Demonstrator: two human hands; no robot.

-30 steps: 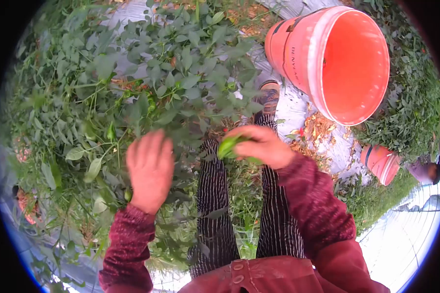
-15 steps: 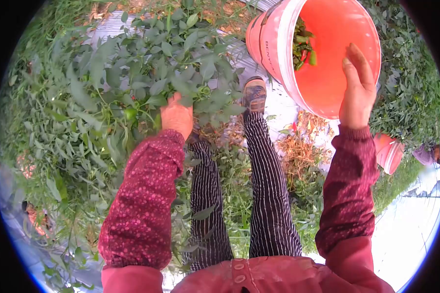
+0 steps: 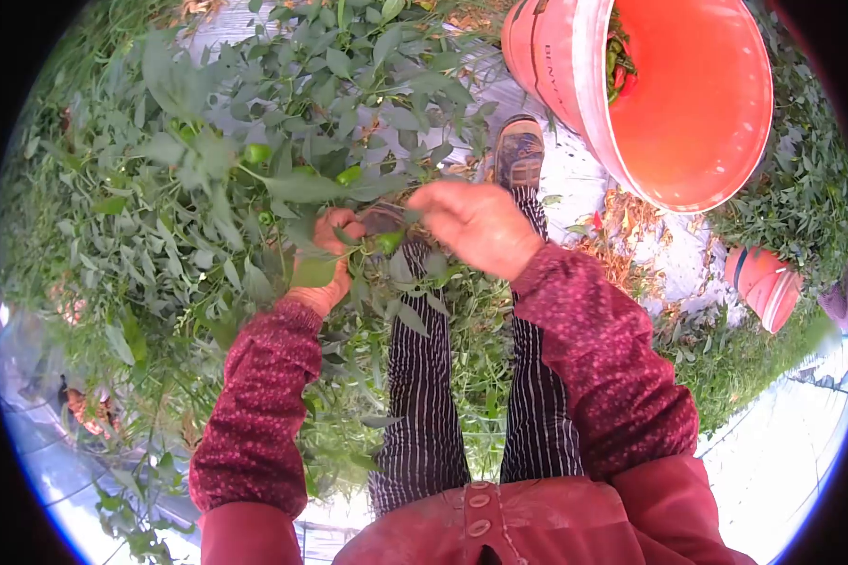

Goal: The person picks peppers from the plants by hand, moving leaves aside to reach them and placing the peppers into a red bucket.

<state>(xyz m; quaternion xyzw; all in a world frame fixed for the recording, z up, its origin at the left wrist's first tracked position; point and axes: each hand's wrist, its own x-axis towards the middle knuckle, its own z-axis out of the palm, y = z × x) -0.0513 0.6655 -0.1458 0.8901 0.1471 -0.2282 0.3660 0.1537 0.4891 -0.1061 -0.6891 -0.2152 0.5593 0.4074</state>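
My left hand [image 3: 328, 252] is closed around a stem of the leafy pepper plant, partly covered by a leaf. To its right my right hand [image 3: 476, 226] reaches in from the side, its fingers pointing left and blurred, so what they hold, if anything, cannot be made out. Between the two hands hangs a green pepper [image 3: 388, 242]. Another green pepper [image 3: 257, 153] shows among the leaves at the upper left. A large red bucket [image 3: 693, 104] lies tilted at the upper right, with green and red peppers [image 3: 619, 66] inside.
My shoe [image 3: 519, 155] rests on the pale ground sheet [image 3: 575, 174] beside the large bucket. A smaller-looking red bucket [image 3: 763, 285] is farther right. Dry plant litter [image 3: 622, 235] lies on the sheet. Dense foliage covers the left side.
My right hand has moved left from the large bucket's opening to the plant. My left hand is slightly lower and farther left. The buckets appear shifted to the right in the view.
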